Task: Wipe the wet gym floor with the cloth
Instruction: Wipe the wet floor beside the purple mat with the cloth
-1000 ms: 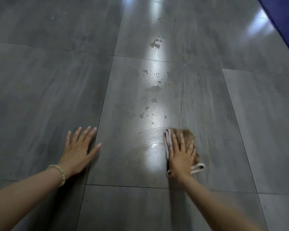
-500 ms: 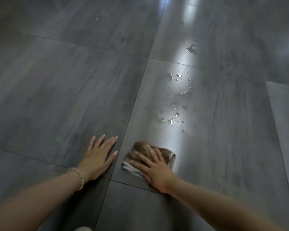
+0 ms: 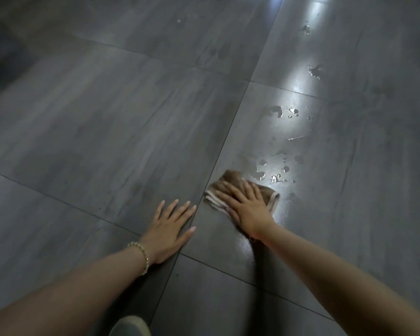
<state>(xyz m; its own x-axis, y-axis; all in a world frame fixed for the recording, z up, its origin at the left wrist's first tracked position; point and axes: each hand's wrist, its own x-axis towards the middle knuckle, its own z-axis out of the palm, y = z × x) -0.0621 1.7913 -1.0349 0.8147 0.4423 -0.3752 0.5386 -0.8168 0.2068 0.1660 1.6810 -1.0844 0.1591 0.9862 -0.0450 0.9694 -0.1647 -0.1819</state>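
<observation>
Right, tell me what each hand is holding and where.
Right hand presses flat on the middle of the brown cloth, not gripping it. Left hand holds nothing, flat on the floor.

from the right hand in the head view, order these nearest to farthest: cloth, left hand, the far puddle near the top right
1. cloth, directly under the right hand, touching it.
2. left hand, flat on the floor just to its left.
3. far puddle, well ahead, on the next tile.

floor point(image 3: 107, 122): large dark grey tiles | thin grout lines | glossy light reflection point(image 3: 298, 93)
</observation>
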